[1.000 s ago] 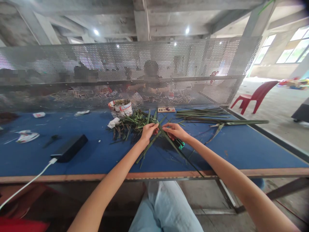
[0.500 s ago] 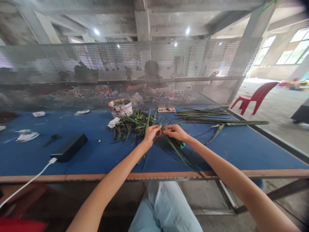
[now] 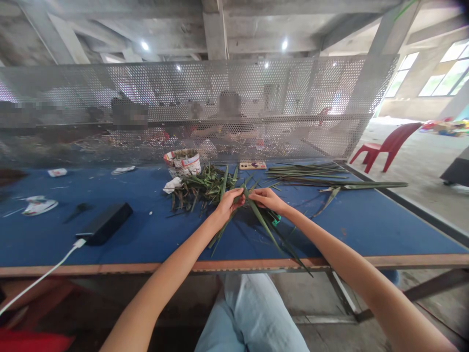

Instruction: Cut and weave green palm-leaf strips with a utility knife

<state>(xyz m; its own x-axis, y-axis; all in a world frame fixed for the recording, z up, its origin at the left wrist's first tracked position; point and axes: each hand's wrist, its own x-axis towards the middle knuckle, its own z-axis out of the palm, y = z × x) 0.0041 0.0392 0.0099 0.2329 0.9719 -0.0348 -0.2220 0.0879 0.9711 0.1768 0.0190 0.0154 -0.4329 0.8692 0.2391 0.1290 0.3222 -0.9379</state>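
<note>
Long green leaf strips run between my two hands, several ends fanning down toward the table's front edge. My left hand pinches the strips from the left, thumb and fingertips together. From the right, my right hand has its fingers closed on the same strips, close to the left fingertips. How the strips cross between the fingers is too small to make out. Below my right hand lies a small green object, partly covered by the strips. Beside my left hand spreads a pile of leaf scraps.
On the blue table stand a paper-wrapped tub and a black power bank with a white cable. A phone lies by the perforated screen. More long leaves lie at right. Beyond is a red chair.
The strips between my fingertips have turned slightly, and the left-hand ends have shifted. Both hands stay in nearly the same place.
</note>
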